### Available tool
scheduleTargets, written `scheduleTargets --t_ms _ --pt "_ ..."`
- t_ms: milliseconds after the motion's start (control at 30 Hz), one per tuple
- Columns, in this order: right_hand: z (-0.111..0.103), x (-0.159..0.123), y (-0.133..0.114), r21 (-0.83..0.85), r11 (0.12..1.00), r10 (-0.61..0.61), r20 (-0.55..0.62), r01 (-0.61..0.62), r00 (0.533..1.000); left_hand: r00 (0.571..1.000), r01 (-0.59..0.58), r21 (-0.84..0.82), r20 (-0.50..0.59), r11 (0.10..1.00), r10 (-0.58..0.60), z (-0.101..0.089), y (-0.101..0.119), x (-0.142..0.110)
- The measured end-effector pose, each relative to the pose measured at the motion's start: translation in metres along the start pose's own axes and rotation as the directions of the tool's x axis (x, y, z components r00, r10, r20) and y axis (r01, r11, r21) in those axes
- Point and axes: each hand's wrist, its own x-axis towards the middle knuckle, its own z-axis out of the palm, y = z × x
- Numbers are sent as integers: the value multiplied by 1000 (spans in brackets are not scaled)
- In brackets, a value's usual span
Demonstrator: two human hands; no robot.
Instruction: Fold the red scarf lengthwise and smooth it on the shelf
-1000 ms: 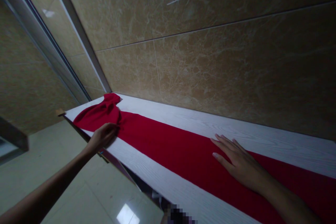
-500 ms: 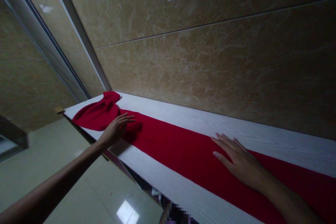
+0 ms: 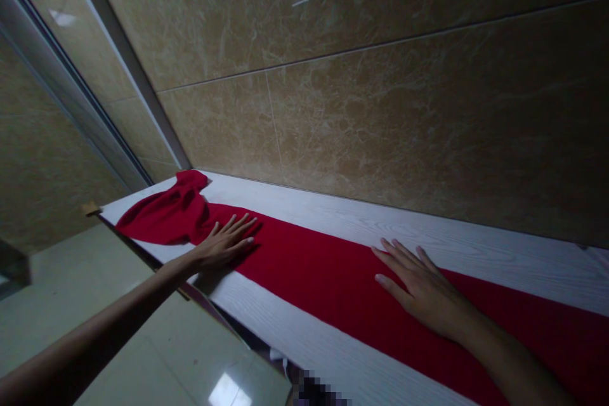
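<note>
Okay, so here's what's going on: someone's smoothing out a long red fabric strip (image 3: 333, 282) that's lying lengthwise along a white wood-grain board (image 3: 476, 247), set against a beige marble-look tile wall (image 3: 380, 89). Their left hand (image 3: 221, 246) is pressing down on the fabric, fingers spread wide, just beside its crumpled, bunched-up end (image 3: 174, 216). Their right hand (image 3: 421, 288) is resting open across the fabric's far edge, pinching nothing. That bunched end is the part that isn't lying flat.
</note>
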Motion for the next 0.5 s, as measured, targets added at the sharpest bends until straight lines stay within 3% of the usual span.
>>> scheduleTargets --t_ms 100,167,233,300,367,433,500 --pt "0 0 0 13 1000 -2 -25 3 1000 993 -64 -33 -97 997 61 -5 24 -1" --pt "-1 0 -2 18 1000 -6 -30 6 1000 966 -224 -62 -148 973 213 -7 60 -6" --pt "-3 0 -3 18 1000 2 -24 -2 1000 886 -448 -77 -170 891 431 -9 103 -14" --pt "-5 -1 -5 15 1000 13 -15 -12 1000 742 -670 -137 -160 730 651 -9 144 -23" --pt "-7 -2 -6 8 1000 14 -5 -14 1000 640 -767 -178 -149 616 754 -7 174 -28" --pt "-7 -2 -7 4 1000 10 0 -10 1000 591 -803 -196 -146 563 793 -2 190 -32" --pt "-7 -2 -6 7 1000 6 -6 -6 1000 575 -815 -192 -152 547 804 4 194 -32"
